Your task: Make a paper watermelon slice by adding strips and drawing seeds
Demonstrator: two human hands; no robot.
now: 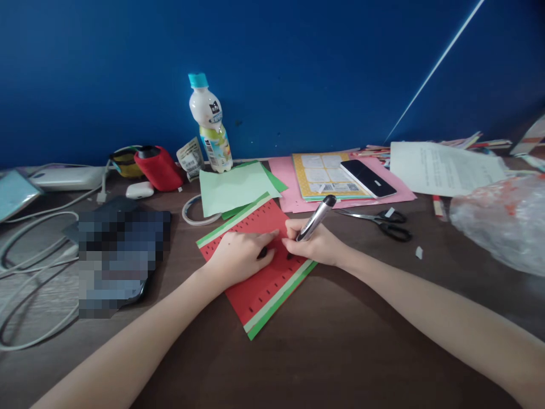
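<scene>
A sheet of red paper lies slanted on the table, with green and pale strips along two edges and rows of small black marks like watermelon seeds. My left hand rests on the sheet, its fingers stretched out. Between its thumb and fingers a dark spot shows; I cannot tell whether it is a mark or a small object. In my right hand is a silver marker with a black end, tilted, its lower end at the sheet. The fingers hide the marker's tip.
Behind the sheet are green papers and a drink bottle. Pink paper, a phone and black-handled scissors lie to the right, near a clear plastic bag. White cables and a red case are left.
</scene>
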